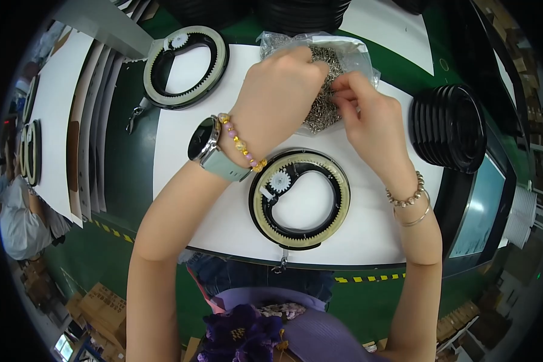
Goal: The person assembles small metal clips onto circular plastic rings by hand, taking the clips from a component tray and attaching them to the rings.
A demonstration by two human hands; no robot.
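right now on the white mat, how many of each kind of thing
ring gear assemblies: 2, one in front of the hands, one at the far left corner
bag of small metal parts: 1, with the left hand and right hand in it
total: 3

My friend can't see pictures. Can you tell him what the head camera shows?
Both hands, left hand and right hand, pick at a clear bag of small metal parts on a white table. A black-and-cream gear ring lies below them.
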